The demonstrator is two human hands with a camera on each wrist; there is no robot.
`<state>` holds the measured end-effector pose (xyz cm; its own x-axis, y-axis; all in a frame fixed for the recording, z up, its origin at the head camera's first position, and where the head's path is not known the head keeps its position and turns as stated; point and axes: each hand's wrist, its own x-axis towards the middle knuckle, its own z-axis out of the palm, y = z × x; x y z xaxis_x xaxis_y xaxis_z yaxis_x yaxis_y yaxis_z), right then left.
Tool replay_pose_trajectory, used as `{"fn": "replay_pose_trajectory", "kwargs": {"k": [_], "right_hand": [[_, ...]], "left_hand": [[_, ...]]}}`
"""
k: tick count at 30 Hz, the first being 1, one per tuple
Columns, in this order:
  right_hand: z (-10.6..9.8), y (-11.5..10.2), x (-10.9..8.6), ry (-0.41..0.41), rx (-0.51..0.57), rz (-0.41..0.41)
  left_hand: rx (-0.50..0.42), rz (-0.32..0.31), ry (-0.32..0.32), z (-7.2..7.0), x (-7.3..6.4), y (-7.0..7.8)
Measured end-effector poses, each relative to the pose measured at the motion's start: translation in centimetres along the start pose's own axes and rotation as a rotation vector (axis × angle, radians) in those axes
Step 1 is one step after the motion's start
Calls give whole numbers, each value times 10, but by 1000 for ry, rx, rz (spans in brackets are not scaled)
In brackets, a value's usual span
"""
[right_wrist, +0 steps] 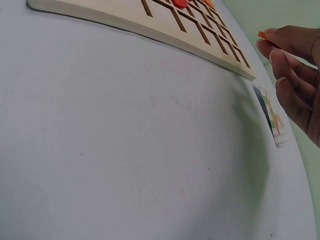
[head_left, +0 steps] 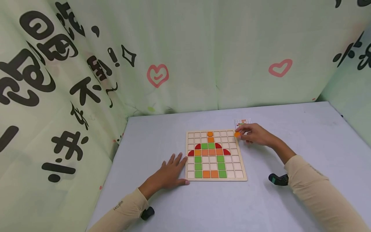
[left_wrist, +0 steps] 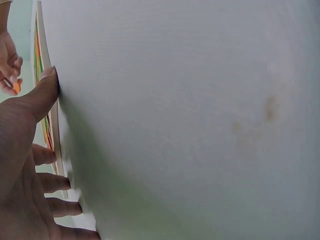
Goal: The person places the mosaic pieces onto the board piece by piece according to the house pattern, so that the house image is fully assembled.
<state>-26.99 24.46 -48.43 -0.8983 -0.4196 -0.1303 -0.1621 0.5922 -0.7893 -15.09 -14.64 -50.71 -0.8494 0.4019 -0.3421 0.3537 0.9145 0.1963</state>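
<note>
A wooden grid board (head_left: 238, 166) lies on the table, with green, orange and red pieces set in a pattern across its squares. At the top of that pattern sits a round orange piece (head_left: 210, 134). Thumb and fingers of my right hand (head_left: 255, 134) pinch a small orange piece (head_left: 237, 134) by the board's upper right corner; in the right wrist view this orange piece (right_wrist: 262, 35) appears as a thin edge. My left hand (head_left: 171, 172) rests with spread fingers at the board's left edge. Its thumb (left_wrist: 46, 92) touches the board's side in the left wrist view.
Behind the right hand lies a small printed card (head_left: 246, 121) with a coloured grid picture, partly covered by the fingers. A white cloth covers the table (head_left: 162, 135). Light green curtains (head_left: 185, 48) with black writing and hearts hang behind and beside it.
</note>
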Motion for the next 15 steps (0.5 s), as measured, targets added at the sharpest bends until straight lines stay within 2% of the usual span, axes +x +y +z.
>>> {"fn": "replay_pose_trajectory", "kwargs": {"k": [2,15], "right_hand": [[1,-6,-1,3,1,3],[5,-7,9,-19,54,32]], "left_hand": [[-1,2,2,0,0,0],[0,0,5,0,0,0]]}}
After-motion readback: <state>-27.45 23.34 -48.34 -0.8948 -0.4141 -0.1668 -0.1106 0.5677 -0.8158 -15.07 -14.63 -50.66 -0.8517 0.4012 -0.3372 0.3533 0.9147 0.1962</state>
